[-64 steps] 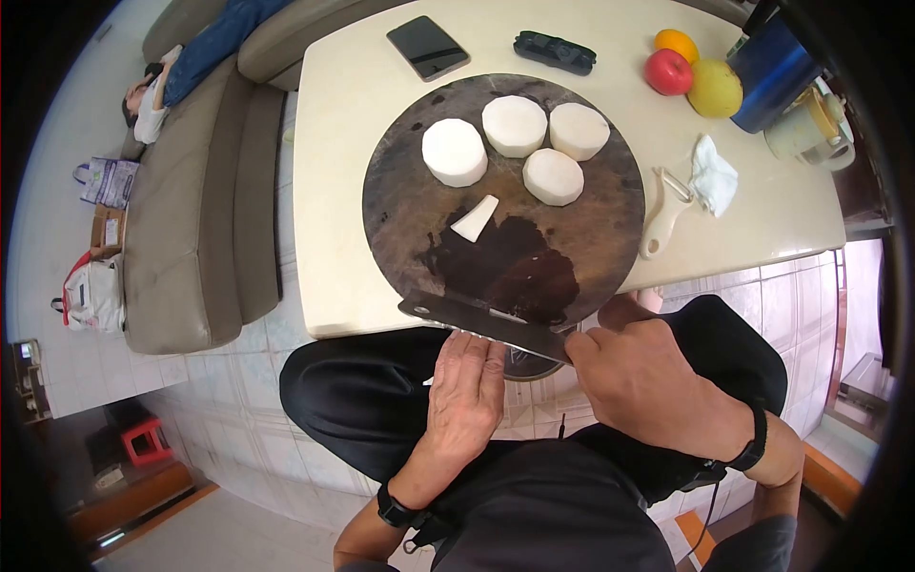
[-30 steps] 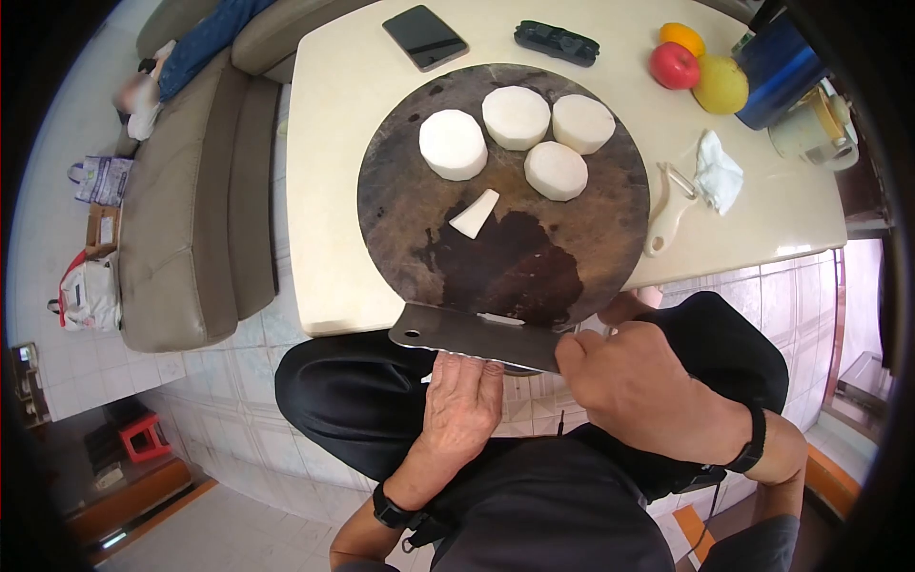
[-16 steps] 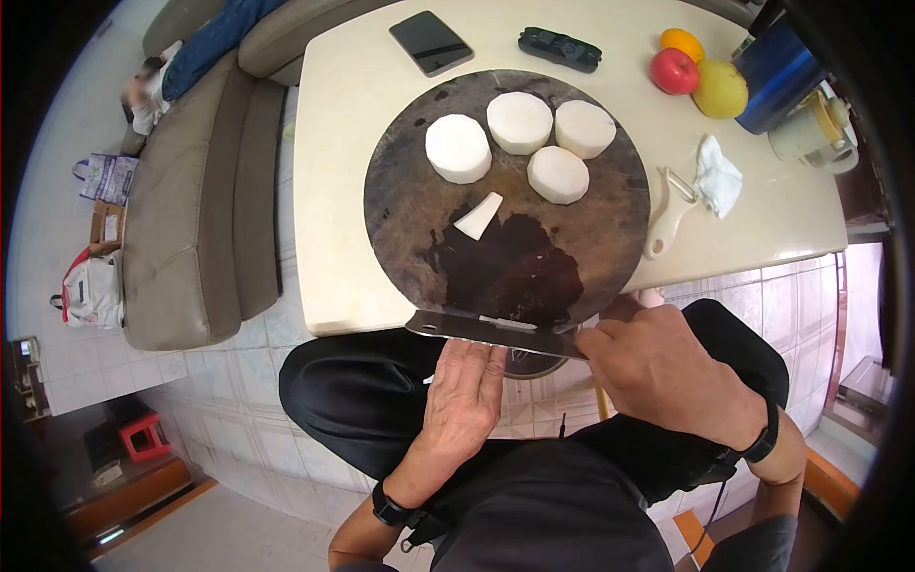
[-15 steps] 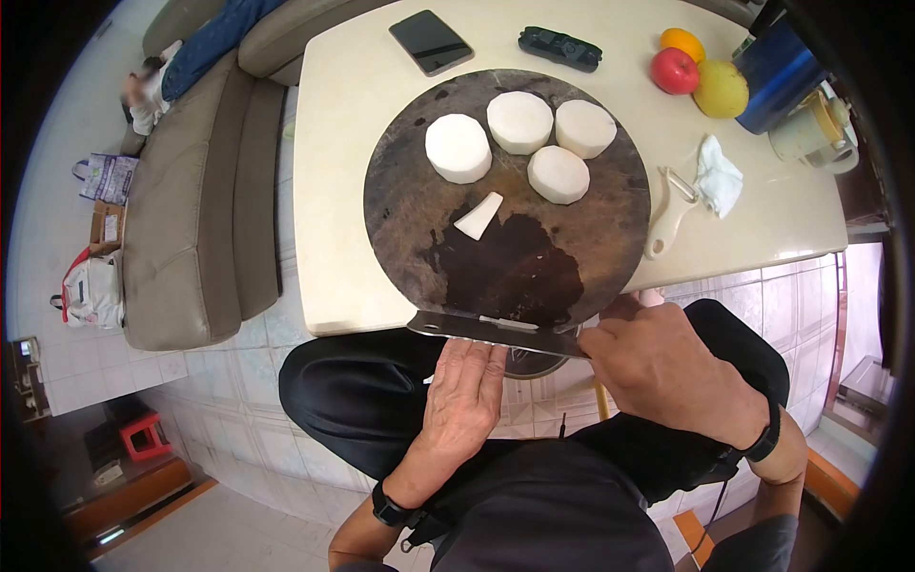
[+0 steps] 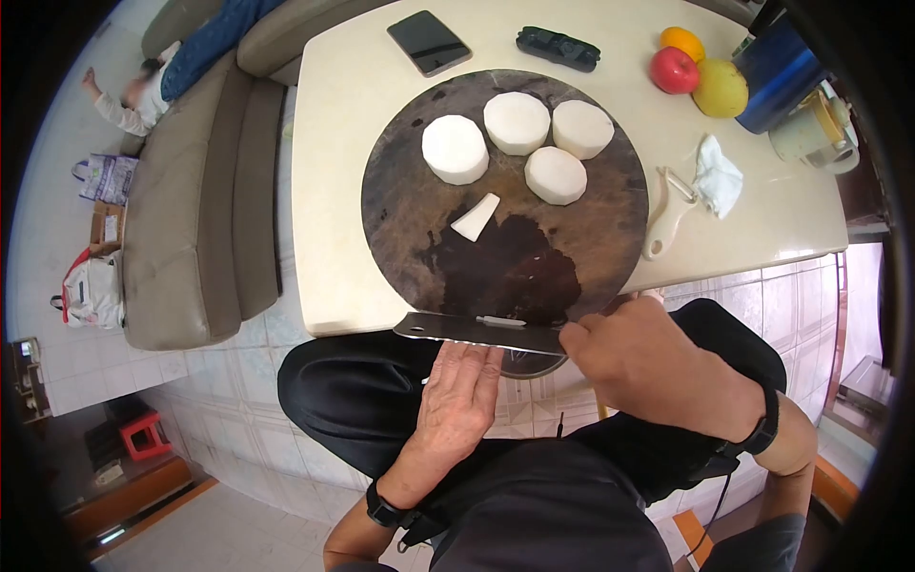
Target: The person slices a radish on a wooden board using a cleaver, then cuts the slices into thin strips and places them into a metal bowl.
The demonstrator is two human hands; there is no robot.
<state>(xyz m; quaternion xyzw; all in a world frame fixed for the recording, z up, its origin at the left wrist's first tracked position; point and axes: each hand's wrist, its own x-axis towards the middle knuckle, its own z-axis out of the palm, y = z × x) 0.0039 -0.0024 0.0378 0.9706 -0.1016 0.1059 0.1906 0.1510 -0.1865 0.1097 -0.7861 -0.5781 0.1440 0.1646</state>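
Broadly, a cream table (image 5: 334, 210) fills the upper middle of the frame, bearing a round dark chopping board (image 5: 400, 229) with a wet patch. Across the board's lower edge, at lower centre, stretches a wide cleaver (image 5: 443, 329). The person's right hand (image 5: 662, 367), right of centre, is closed firmly around its handle end. The left hand (image 5: 457, 400), below the blade, has its fingers extended together; the tips meet the blade's edge, and whether they pinch anything is hidden. Four white rounds (image 5: 455, 151) sit toward the board's top, a small white wedge (image 5: 475, 217) below them, and a thin white sliver (image 5: 500, 321) against the blade. A fingertip could be cut if the cleaver slips or the left fingers creep forward; dampness could make pieces slide.
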